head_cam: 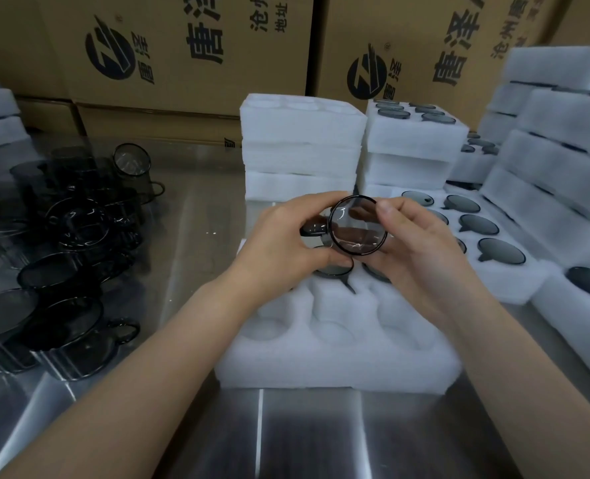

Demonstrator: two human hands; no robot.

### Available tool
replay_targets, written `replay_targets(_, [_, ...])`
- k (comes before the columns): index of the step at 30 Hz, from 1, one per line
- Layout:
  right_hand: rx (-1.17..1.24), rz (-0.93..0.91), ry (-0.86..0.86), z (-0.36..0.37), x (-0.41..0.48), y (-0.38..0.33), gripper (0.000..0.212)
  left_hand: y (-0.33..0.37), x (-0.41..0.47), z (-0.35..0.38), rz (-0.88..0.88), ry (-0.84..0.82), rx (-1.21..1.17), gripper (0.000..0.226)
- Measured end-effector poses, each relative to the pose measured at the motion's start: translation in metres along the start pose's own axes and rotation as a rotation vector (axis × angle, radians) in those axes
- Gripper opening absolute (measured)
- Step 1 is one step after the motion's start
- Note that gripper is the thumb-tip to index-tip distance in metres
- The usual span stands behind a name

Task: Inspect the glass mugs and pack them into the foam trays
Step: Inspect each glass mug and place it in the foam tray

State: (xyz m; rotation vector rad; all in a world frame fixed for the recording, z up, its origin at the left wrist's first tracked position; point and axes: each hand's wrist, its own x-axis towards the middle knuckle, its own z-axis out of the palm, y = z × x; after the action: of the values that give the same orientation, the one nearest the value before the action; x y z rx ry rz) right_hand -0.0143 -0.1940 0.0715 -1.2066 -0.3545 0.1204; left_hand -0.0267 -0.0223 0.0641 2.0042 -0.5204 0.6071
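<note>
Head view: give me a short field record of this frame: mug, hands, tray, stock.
held mug: tilted, mouth toward the camera, above the front tray
left hand: grips the mug's side
right hand: fingers pinch its rim
front tray: near pockets empty; mugs in far pockets, partly hidden
loose mugs: clustered on the table, left
filled tray: right, mugs in its pockets
tray stacks: behind, before cardboard boxes

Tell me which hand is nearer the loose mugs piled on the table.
Left. The left hand holds the raised mug on the side facing the loose mugs; the right hand pinches its rim on the far side.
</note>
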Motion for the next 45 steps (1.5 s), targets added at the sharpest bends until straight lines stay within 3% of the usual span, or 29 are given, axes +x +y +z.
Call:
replay_targets(11, [-0.124,-0.077,0.018,0.000,-0.001,0.002,0.024,-0.002,-0.003,0.002,0.281,-0.034,0.199,0.065])
replay_targets(21, [-0.473,-0.118,0.031,0.004,-0.003,0.010,0.052,-0.005,-0.003,0.005,0.284,-0.021,0.216,0.062])
replay_targets(25, [-0.423,-0.151,-0.016,0.003,-0.002,0.010,0.061,-0.003,-0.004,0.003,0.181,-0.004,0.170,0.057])
replay_targets(33, [-0.271,-0.133,-0.118,-0.001,-0.003,0.001,0.047,0.000,-0.002,-0.002,-0.035,0.002,-0.035,0.052])
replay_targets(41, [-0.087,-0.045,-0.242,-0.004,-0.003,-0.003,0.040,-0.003,-0.003,-0.006,-0.068,-0.006,-0.161,0.054])
replay_targets(45, [-0.051,-0.025,-0.195,-0.005,-0.002,-0.005,0.035,-0.003,-0.002,-0.006,-0.036,-0.036,-0.137,0.058])
